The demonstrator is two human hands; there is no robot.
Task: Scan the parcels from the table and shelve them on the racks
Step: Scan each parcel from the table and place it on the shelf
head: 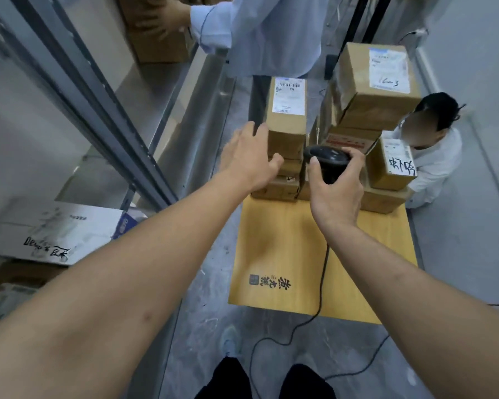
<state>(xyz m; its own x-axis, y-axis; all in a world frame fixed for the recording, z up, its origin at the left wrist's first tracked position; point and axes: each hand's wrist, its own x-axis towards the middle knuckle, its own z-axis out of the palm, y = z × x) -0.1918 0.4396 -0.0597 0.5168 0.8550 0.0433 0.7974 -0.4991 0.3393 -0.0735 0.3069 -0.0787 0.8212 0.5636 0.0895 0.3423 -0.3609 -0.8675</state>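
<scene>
Two hands: left (249, 158) spread by cardboard parcel (287, 119), right (336, 185) grip clamped on black rounded scanner (327, 159).

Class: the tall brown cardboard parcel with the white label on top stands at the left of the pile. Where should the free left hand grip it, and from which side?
Probably by its long vertical side faces, coming from the left: the tall brown cardboard parcel stands upright on lower boxes, its left face exposed beside the open left hand. The right hand holds the black scanner, so one hand must pinch the narrow width or tip it over.
</scene>
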